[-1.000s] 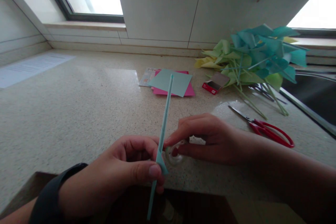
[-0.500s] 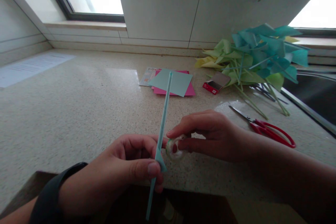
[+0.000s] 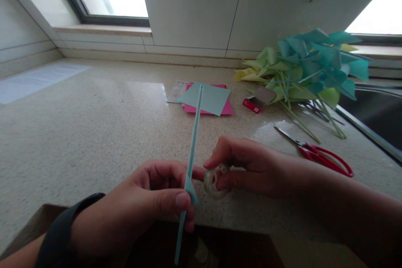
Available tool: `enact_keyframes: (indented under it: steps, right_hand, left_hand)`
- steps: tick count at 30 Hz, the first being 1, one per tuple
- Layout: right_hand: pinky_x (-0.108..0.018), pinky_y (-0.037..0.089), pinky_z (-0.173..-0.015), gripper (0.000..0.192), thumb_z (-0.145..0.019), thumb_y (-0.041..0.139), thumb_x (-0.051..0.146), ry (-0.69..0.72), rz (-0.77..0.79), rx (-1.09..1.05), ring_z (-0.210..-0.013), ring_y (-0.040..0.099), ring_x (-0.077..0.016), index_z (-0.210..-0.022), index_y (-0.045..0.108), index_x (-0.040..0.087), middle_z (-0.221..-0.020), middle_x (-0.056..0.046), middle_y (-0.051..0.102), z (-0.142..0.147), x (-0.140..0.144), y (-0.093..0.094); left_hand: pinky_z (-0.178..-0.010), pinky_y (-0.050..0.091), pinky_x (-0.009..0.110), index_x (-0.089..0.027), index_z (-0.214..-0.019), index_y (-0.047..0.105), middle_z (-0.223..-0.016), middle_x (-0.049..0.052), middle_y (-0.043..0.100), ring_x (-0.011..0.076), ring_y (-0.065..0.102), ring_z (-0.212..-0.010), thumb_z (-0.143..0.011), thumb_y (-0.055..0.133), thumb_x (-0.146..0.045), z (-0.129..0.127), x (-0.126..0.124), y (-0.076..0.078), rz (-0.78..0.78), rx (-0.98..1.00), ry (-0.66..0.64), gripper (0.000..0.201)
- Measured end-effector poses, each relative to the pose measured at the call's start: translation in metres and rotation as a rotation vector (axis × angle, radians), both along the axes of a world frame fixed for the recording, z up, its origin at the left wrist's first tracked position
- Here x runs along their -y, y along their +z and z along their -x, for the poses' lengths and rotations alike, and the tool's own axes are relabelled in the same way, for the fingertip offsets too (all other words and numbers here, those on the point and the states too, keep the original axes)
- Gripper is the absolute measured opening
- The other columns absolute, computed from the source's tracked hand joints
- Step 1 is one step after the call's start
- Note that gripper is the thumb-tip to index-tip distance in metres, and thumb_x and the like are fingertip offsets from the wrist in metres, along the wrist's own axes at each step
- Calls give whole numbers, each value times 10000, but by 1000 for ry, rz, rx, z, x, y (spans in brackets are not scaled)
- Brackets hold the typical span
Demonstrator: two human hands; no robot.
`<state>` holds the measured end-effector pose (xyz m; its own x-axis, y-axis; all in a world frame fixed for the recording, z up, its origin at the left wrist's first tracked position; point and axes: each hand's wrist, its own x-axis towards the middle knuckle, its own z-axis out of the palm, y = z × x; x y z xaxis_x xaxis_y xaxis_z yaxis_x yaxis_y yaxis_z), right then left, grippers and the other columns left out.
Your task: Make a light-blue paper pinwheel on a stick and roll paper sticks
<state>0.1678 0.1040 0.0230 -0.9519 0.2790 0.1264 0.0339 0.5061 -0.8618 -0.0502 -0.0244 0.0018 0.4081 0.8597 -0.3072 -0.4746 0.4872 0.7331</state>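
Observation:
My left hand [image 3: 147, 203] pinches a thin rolled light-blue paper stick [image 3: 193, 134] between thumb and fingers, holding it nearly upright with its loose pointed flap under the thumb. My right hand [image 3: 251, 167] holds a small clear tape roll [image 3: 213, 182] right beside the stick, thumb and forefinger on the roll. A black band sits on my left wrist.
On the speckled counter [image 3: 94, 125] lie blue and pink paper sheets [image 3: 209, 98], a small red box [image 3: 256, 101], red-handled scissors [image 3: 317, 153] and a heap of blue, green and yellow paper pinwheels [image 3: 310, 71]. A dark sink [image 3: 377, 117] is at the right.
My right hand has shifted the tape roll slightly right and down, away from the stick. My left hand and the stick have stayed almost still.

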Motion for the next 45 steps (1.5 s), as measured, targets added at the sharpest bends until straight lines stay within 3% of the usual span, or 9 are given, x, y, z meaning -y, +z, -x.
enact_keyframes:
  steps: [4, 9, 13, 18, 22, 31, 38, 42, 45]
  right_hand:
    - [-169, 510, -565, 118, -928, 691, 256, -60, 74, -39, -653, 676, -84, -940, 626, 158, -765, 13, 717, -1, 2, -3]
    - [-203, 543, -656, 221, -983, 612, 239, 29, -37, -62, -785, 710, -115, -1178, 682, 162, -936, -51, 765, -1, -3, -4]
    - [-219, 564, -734, 217, -991, 597, 217, 61, 2, -52, -861, 725, -127, -1166, 701, 143, -1028, -81, 771, -2, -3, -5]
    - [-195, 558, -629, 181, -987, 595, 233, -7, 15, -20, -738, 720, -115, -1117, 677, 137, -905, -64, 767, -3, 1, -5]
    - [-153, 531, -536, 137, -978, 601, 249, -58, 42, -23, -628, 701, -96, -1059, 638, 144, -787, -27, 741, -1, 3, -5]
    - [-175, 564, -501, 190, -974, 611, 348, -106, 260, -21, -581, 692, -103, -1039, 538, 185, -778, -12, 694, -2, 6, -11]
    - [-133, 536, -509, 153, -992, 588, 314, -52, 165, -36, -571, 675, -79, -1057, 591, 176, -715, 9, 663, -2, 1, -9]
    - [-166, 551, -491, 181, -985, 593, 337, -92, 213, -64, -559, 675, -95, -1072, 568, 181, -723, 3, 663, -3, 3, -12]
    - [-183, 556, -475, 192, -967, 616, 339, -114, 265, -59, -543, 668, -102, -1049, 544, 182, -722, 2, 663, -3, 6, -14]
  left_hand:
    - [-693, 583, 204, -229, -1050, 768, -817, -8, 741, 98, 709, -675, -788, 847, -241, 1, 3, 0, 25, 1, 2, 275]
    - [-676, 556, 165, -190, -891, 772, -759, -5, 744, 91, 701, -687, -807, 831, -256, 4, 2, -2, -11, -2, -33, 122]
    - [-673, 561, 170, -190, -881, 766, -769, -5, 748, 97, 705, -695, -814, 824, -265, 4, 0, -3, -16, -10, -36, 116]
    - [-661, 565, 158, -170, -815, 756, -735, -3, 740, 91, 704, -672, -798, 839, -268, 1, -1, -1, -9, 5, -23, 129]
    - [-662, 591, 173, -205, -943, 781, -792, -18, 741, 93, 715, -670, -777, 857, -248, 0, 1, 0, 21, 14, 15, 187]
    - [-655, 606, 175, -240, -992, 803, -782, -41, 707, 100, 724, -660, -753, 871, -211, -1, 1, 3, 48, 15, 54, 250]
    - [-657, 620, 193, -228, -980, 806, -959, -10, 739, 93, 719, -654, -759, 865, -215, -1, 0, 2, 22, 34, 43, 229]
    - [-659, 625, 198, -230, -969, 808, -830, -28, 723, 106, 724, -657, -754, 869, -208, -2, -1, 0, 35, 41, 61, 225]
    - [-651, 632, 209, -236, -1013, 800, -966, -7, 744, 107, 726, -665, -757, 866, -205, -1, 0, -1, 41, 44, 68, 267]
